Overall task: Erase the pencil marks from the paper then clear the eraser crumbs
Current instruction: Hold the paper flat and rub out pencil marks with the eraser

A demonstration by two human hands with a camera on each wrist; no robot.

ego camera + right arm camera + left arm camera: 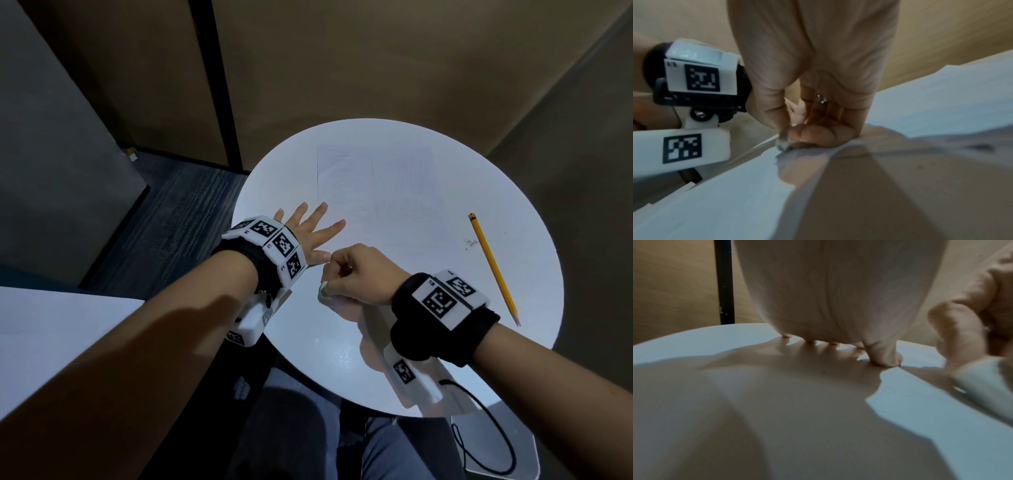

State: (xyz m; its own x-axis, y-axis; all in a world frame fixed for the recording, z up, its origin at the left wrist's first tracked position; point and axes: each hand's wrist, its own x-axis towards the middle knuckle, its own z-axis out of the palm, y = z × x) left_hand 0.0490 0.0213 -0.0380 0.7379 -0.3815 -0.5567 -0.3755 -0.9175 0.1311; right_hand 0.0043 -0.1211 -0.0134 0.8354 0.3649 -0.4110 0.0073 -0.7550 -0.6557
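Eraser on paper — both hands down

Left hand (306, 233) lay flat w/ fingers spread on the paper (383, 192); right hand (359, 274) pinched the eraser (323, 292) — pencil (493, 267) lay apart on the surface (274, 185).

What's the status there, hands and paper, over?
Left hand flat, fingers spread, pressing paper down. Right hand pinching eraser at paper's near edge. Crumbs beside pencil, not yet cleared. Nothing in the way.

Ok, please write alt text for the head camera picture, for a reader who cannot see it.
On a round white table, the right hand pinches a small eraser near the paper, while the left hand lies flat with fingers spread on the paper's left edge. A yellow pencil and some crumbs lie at the right.
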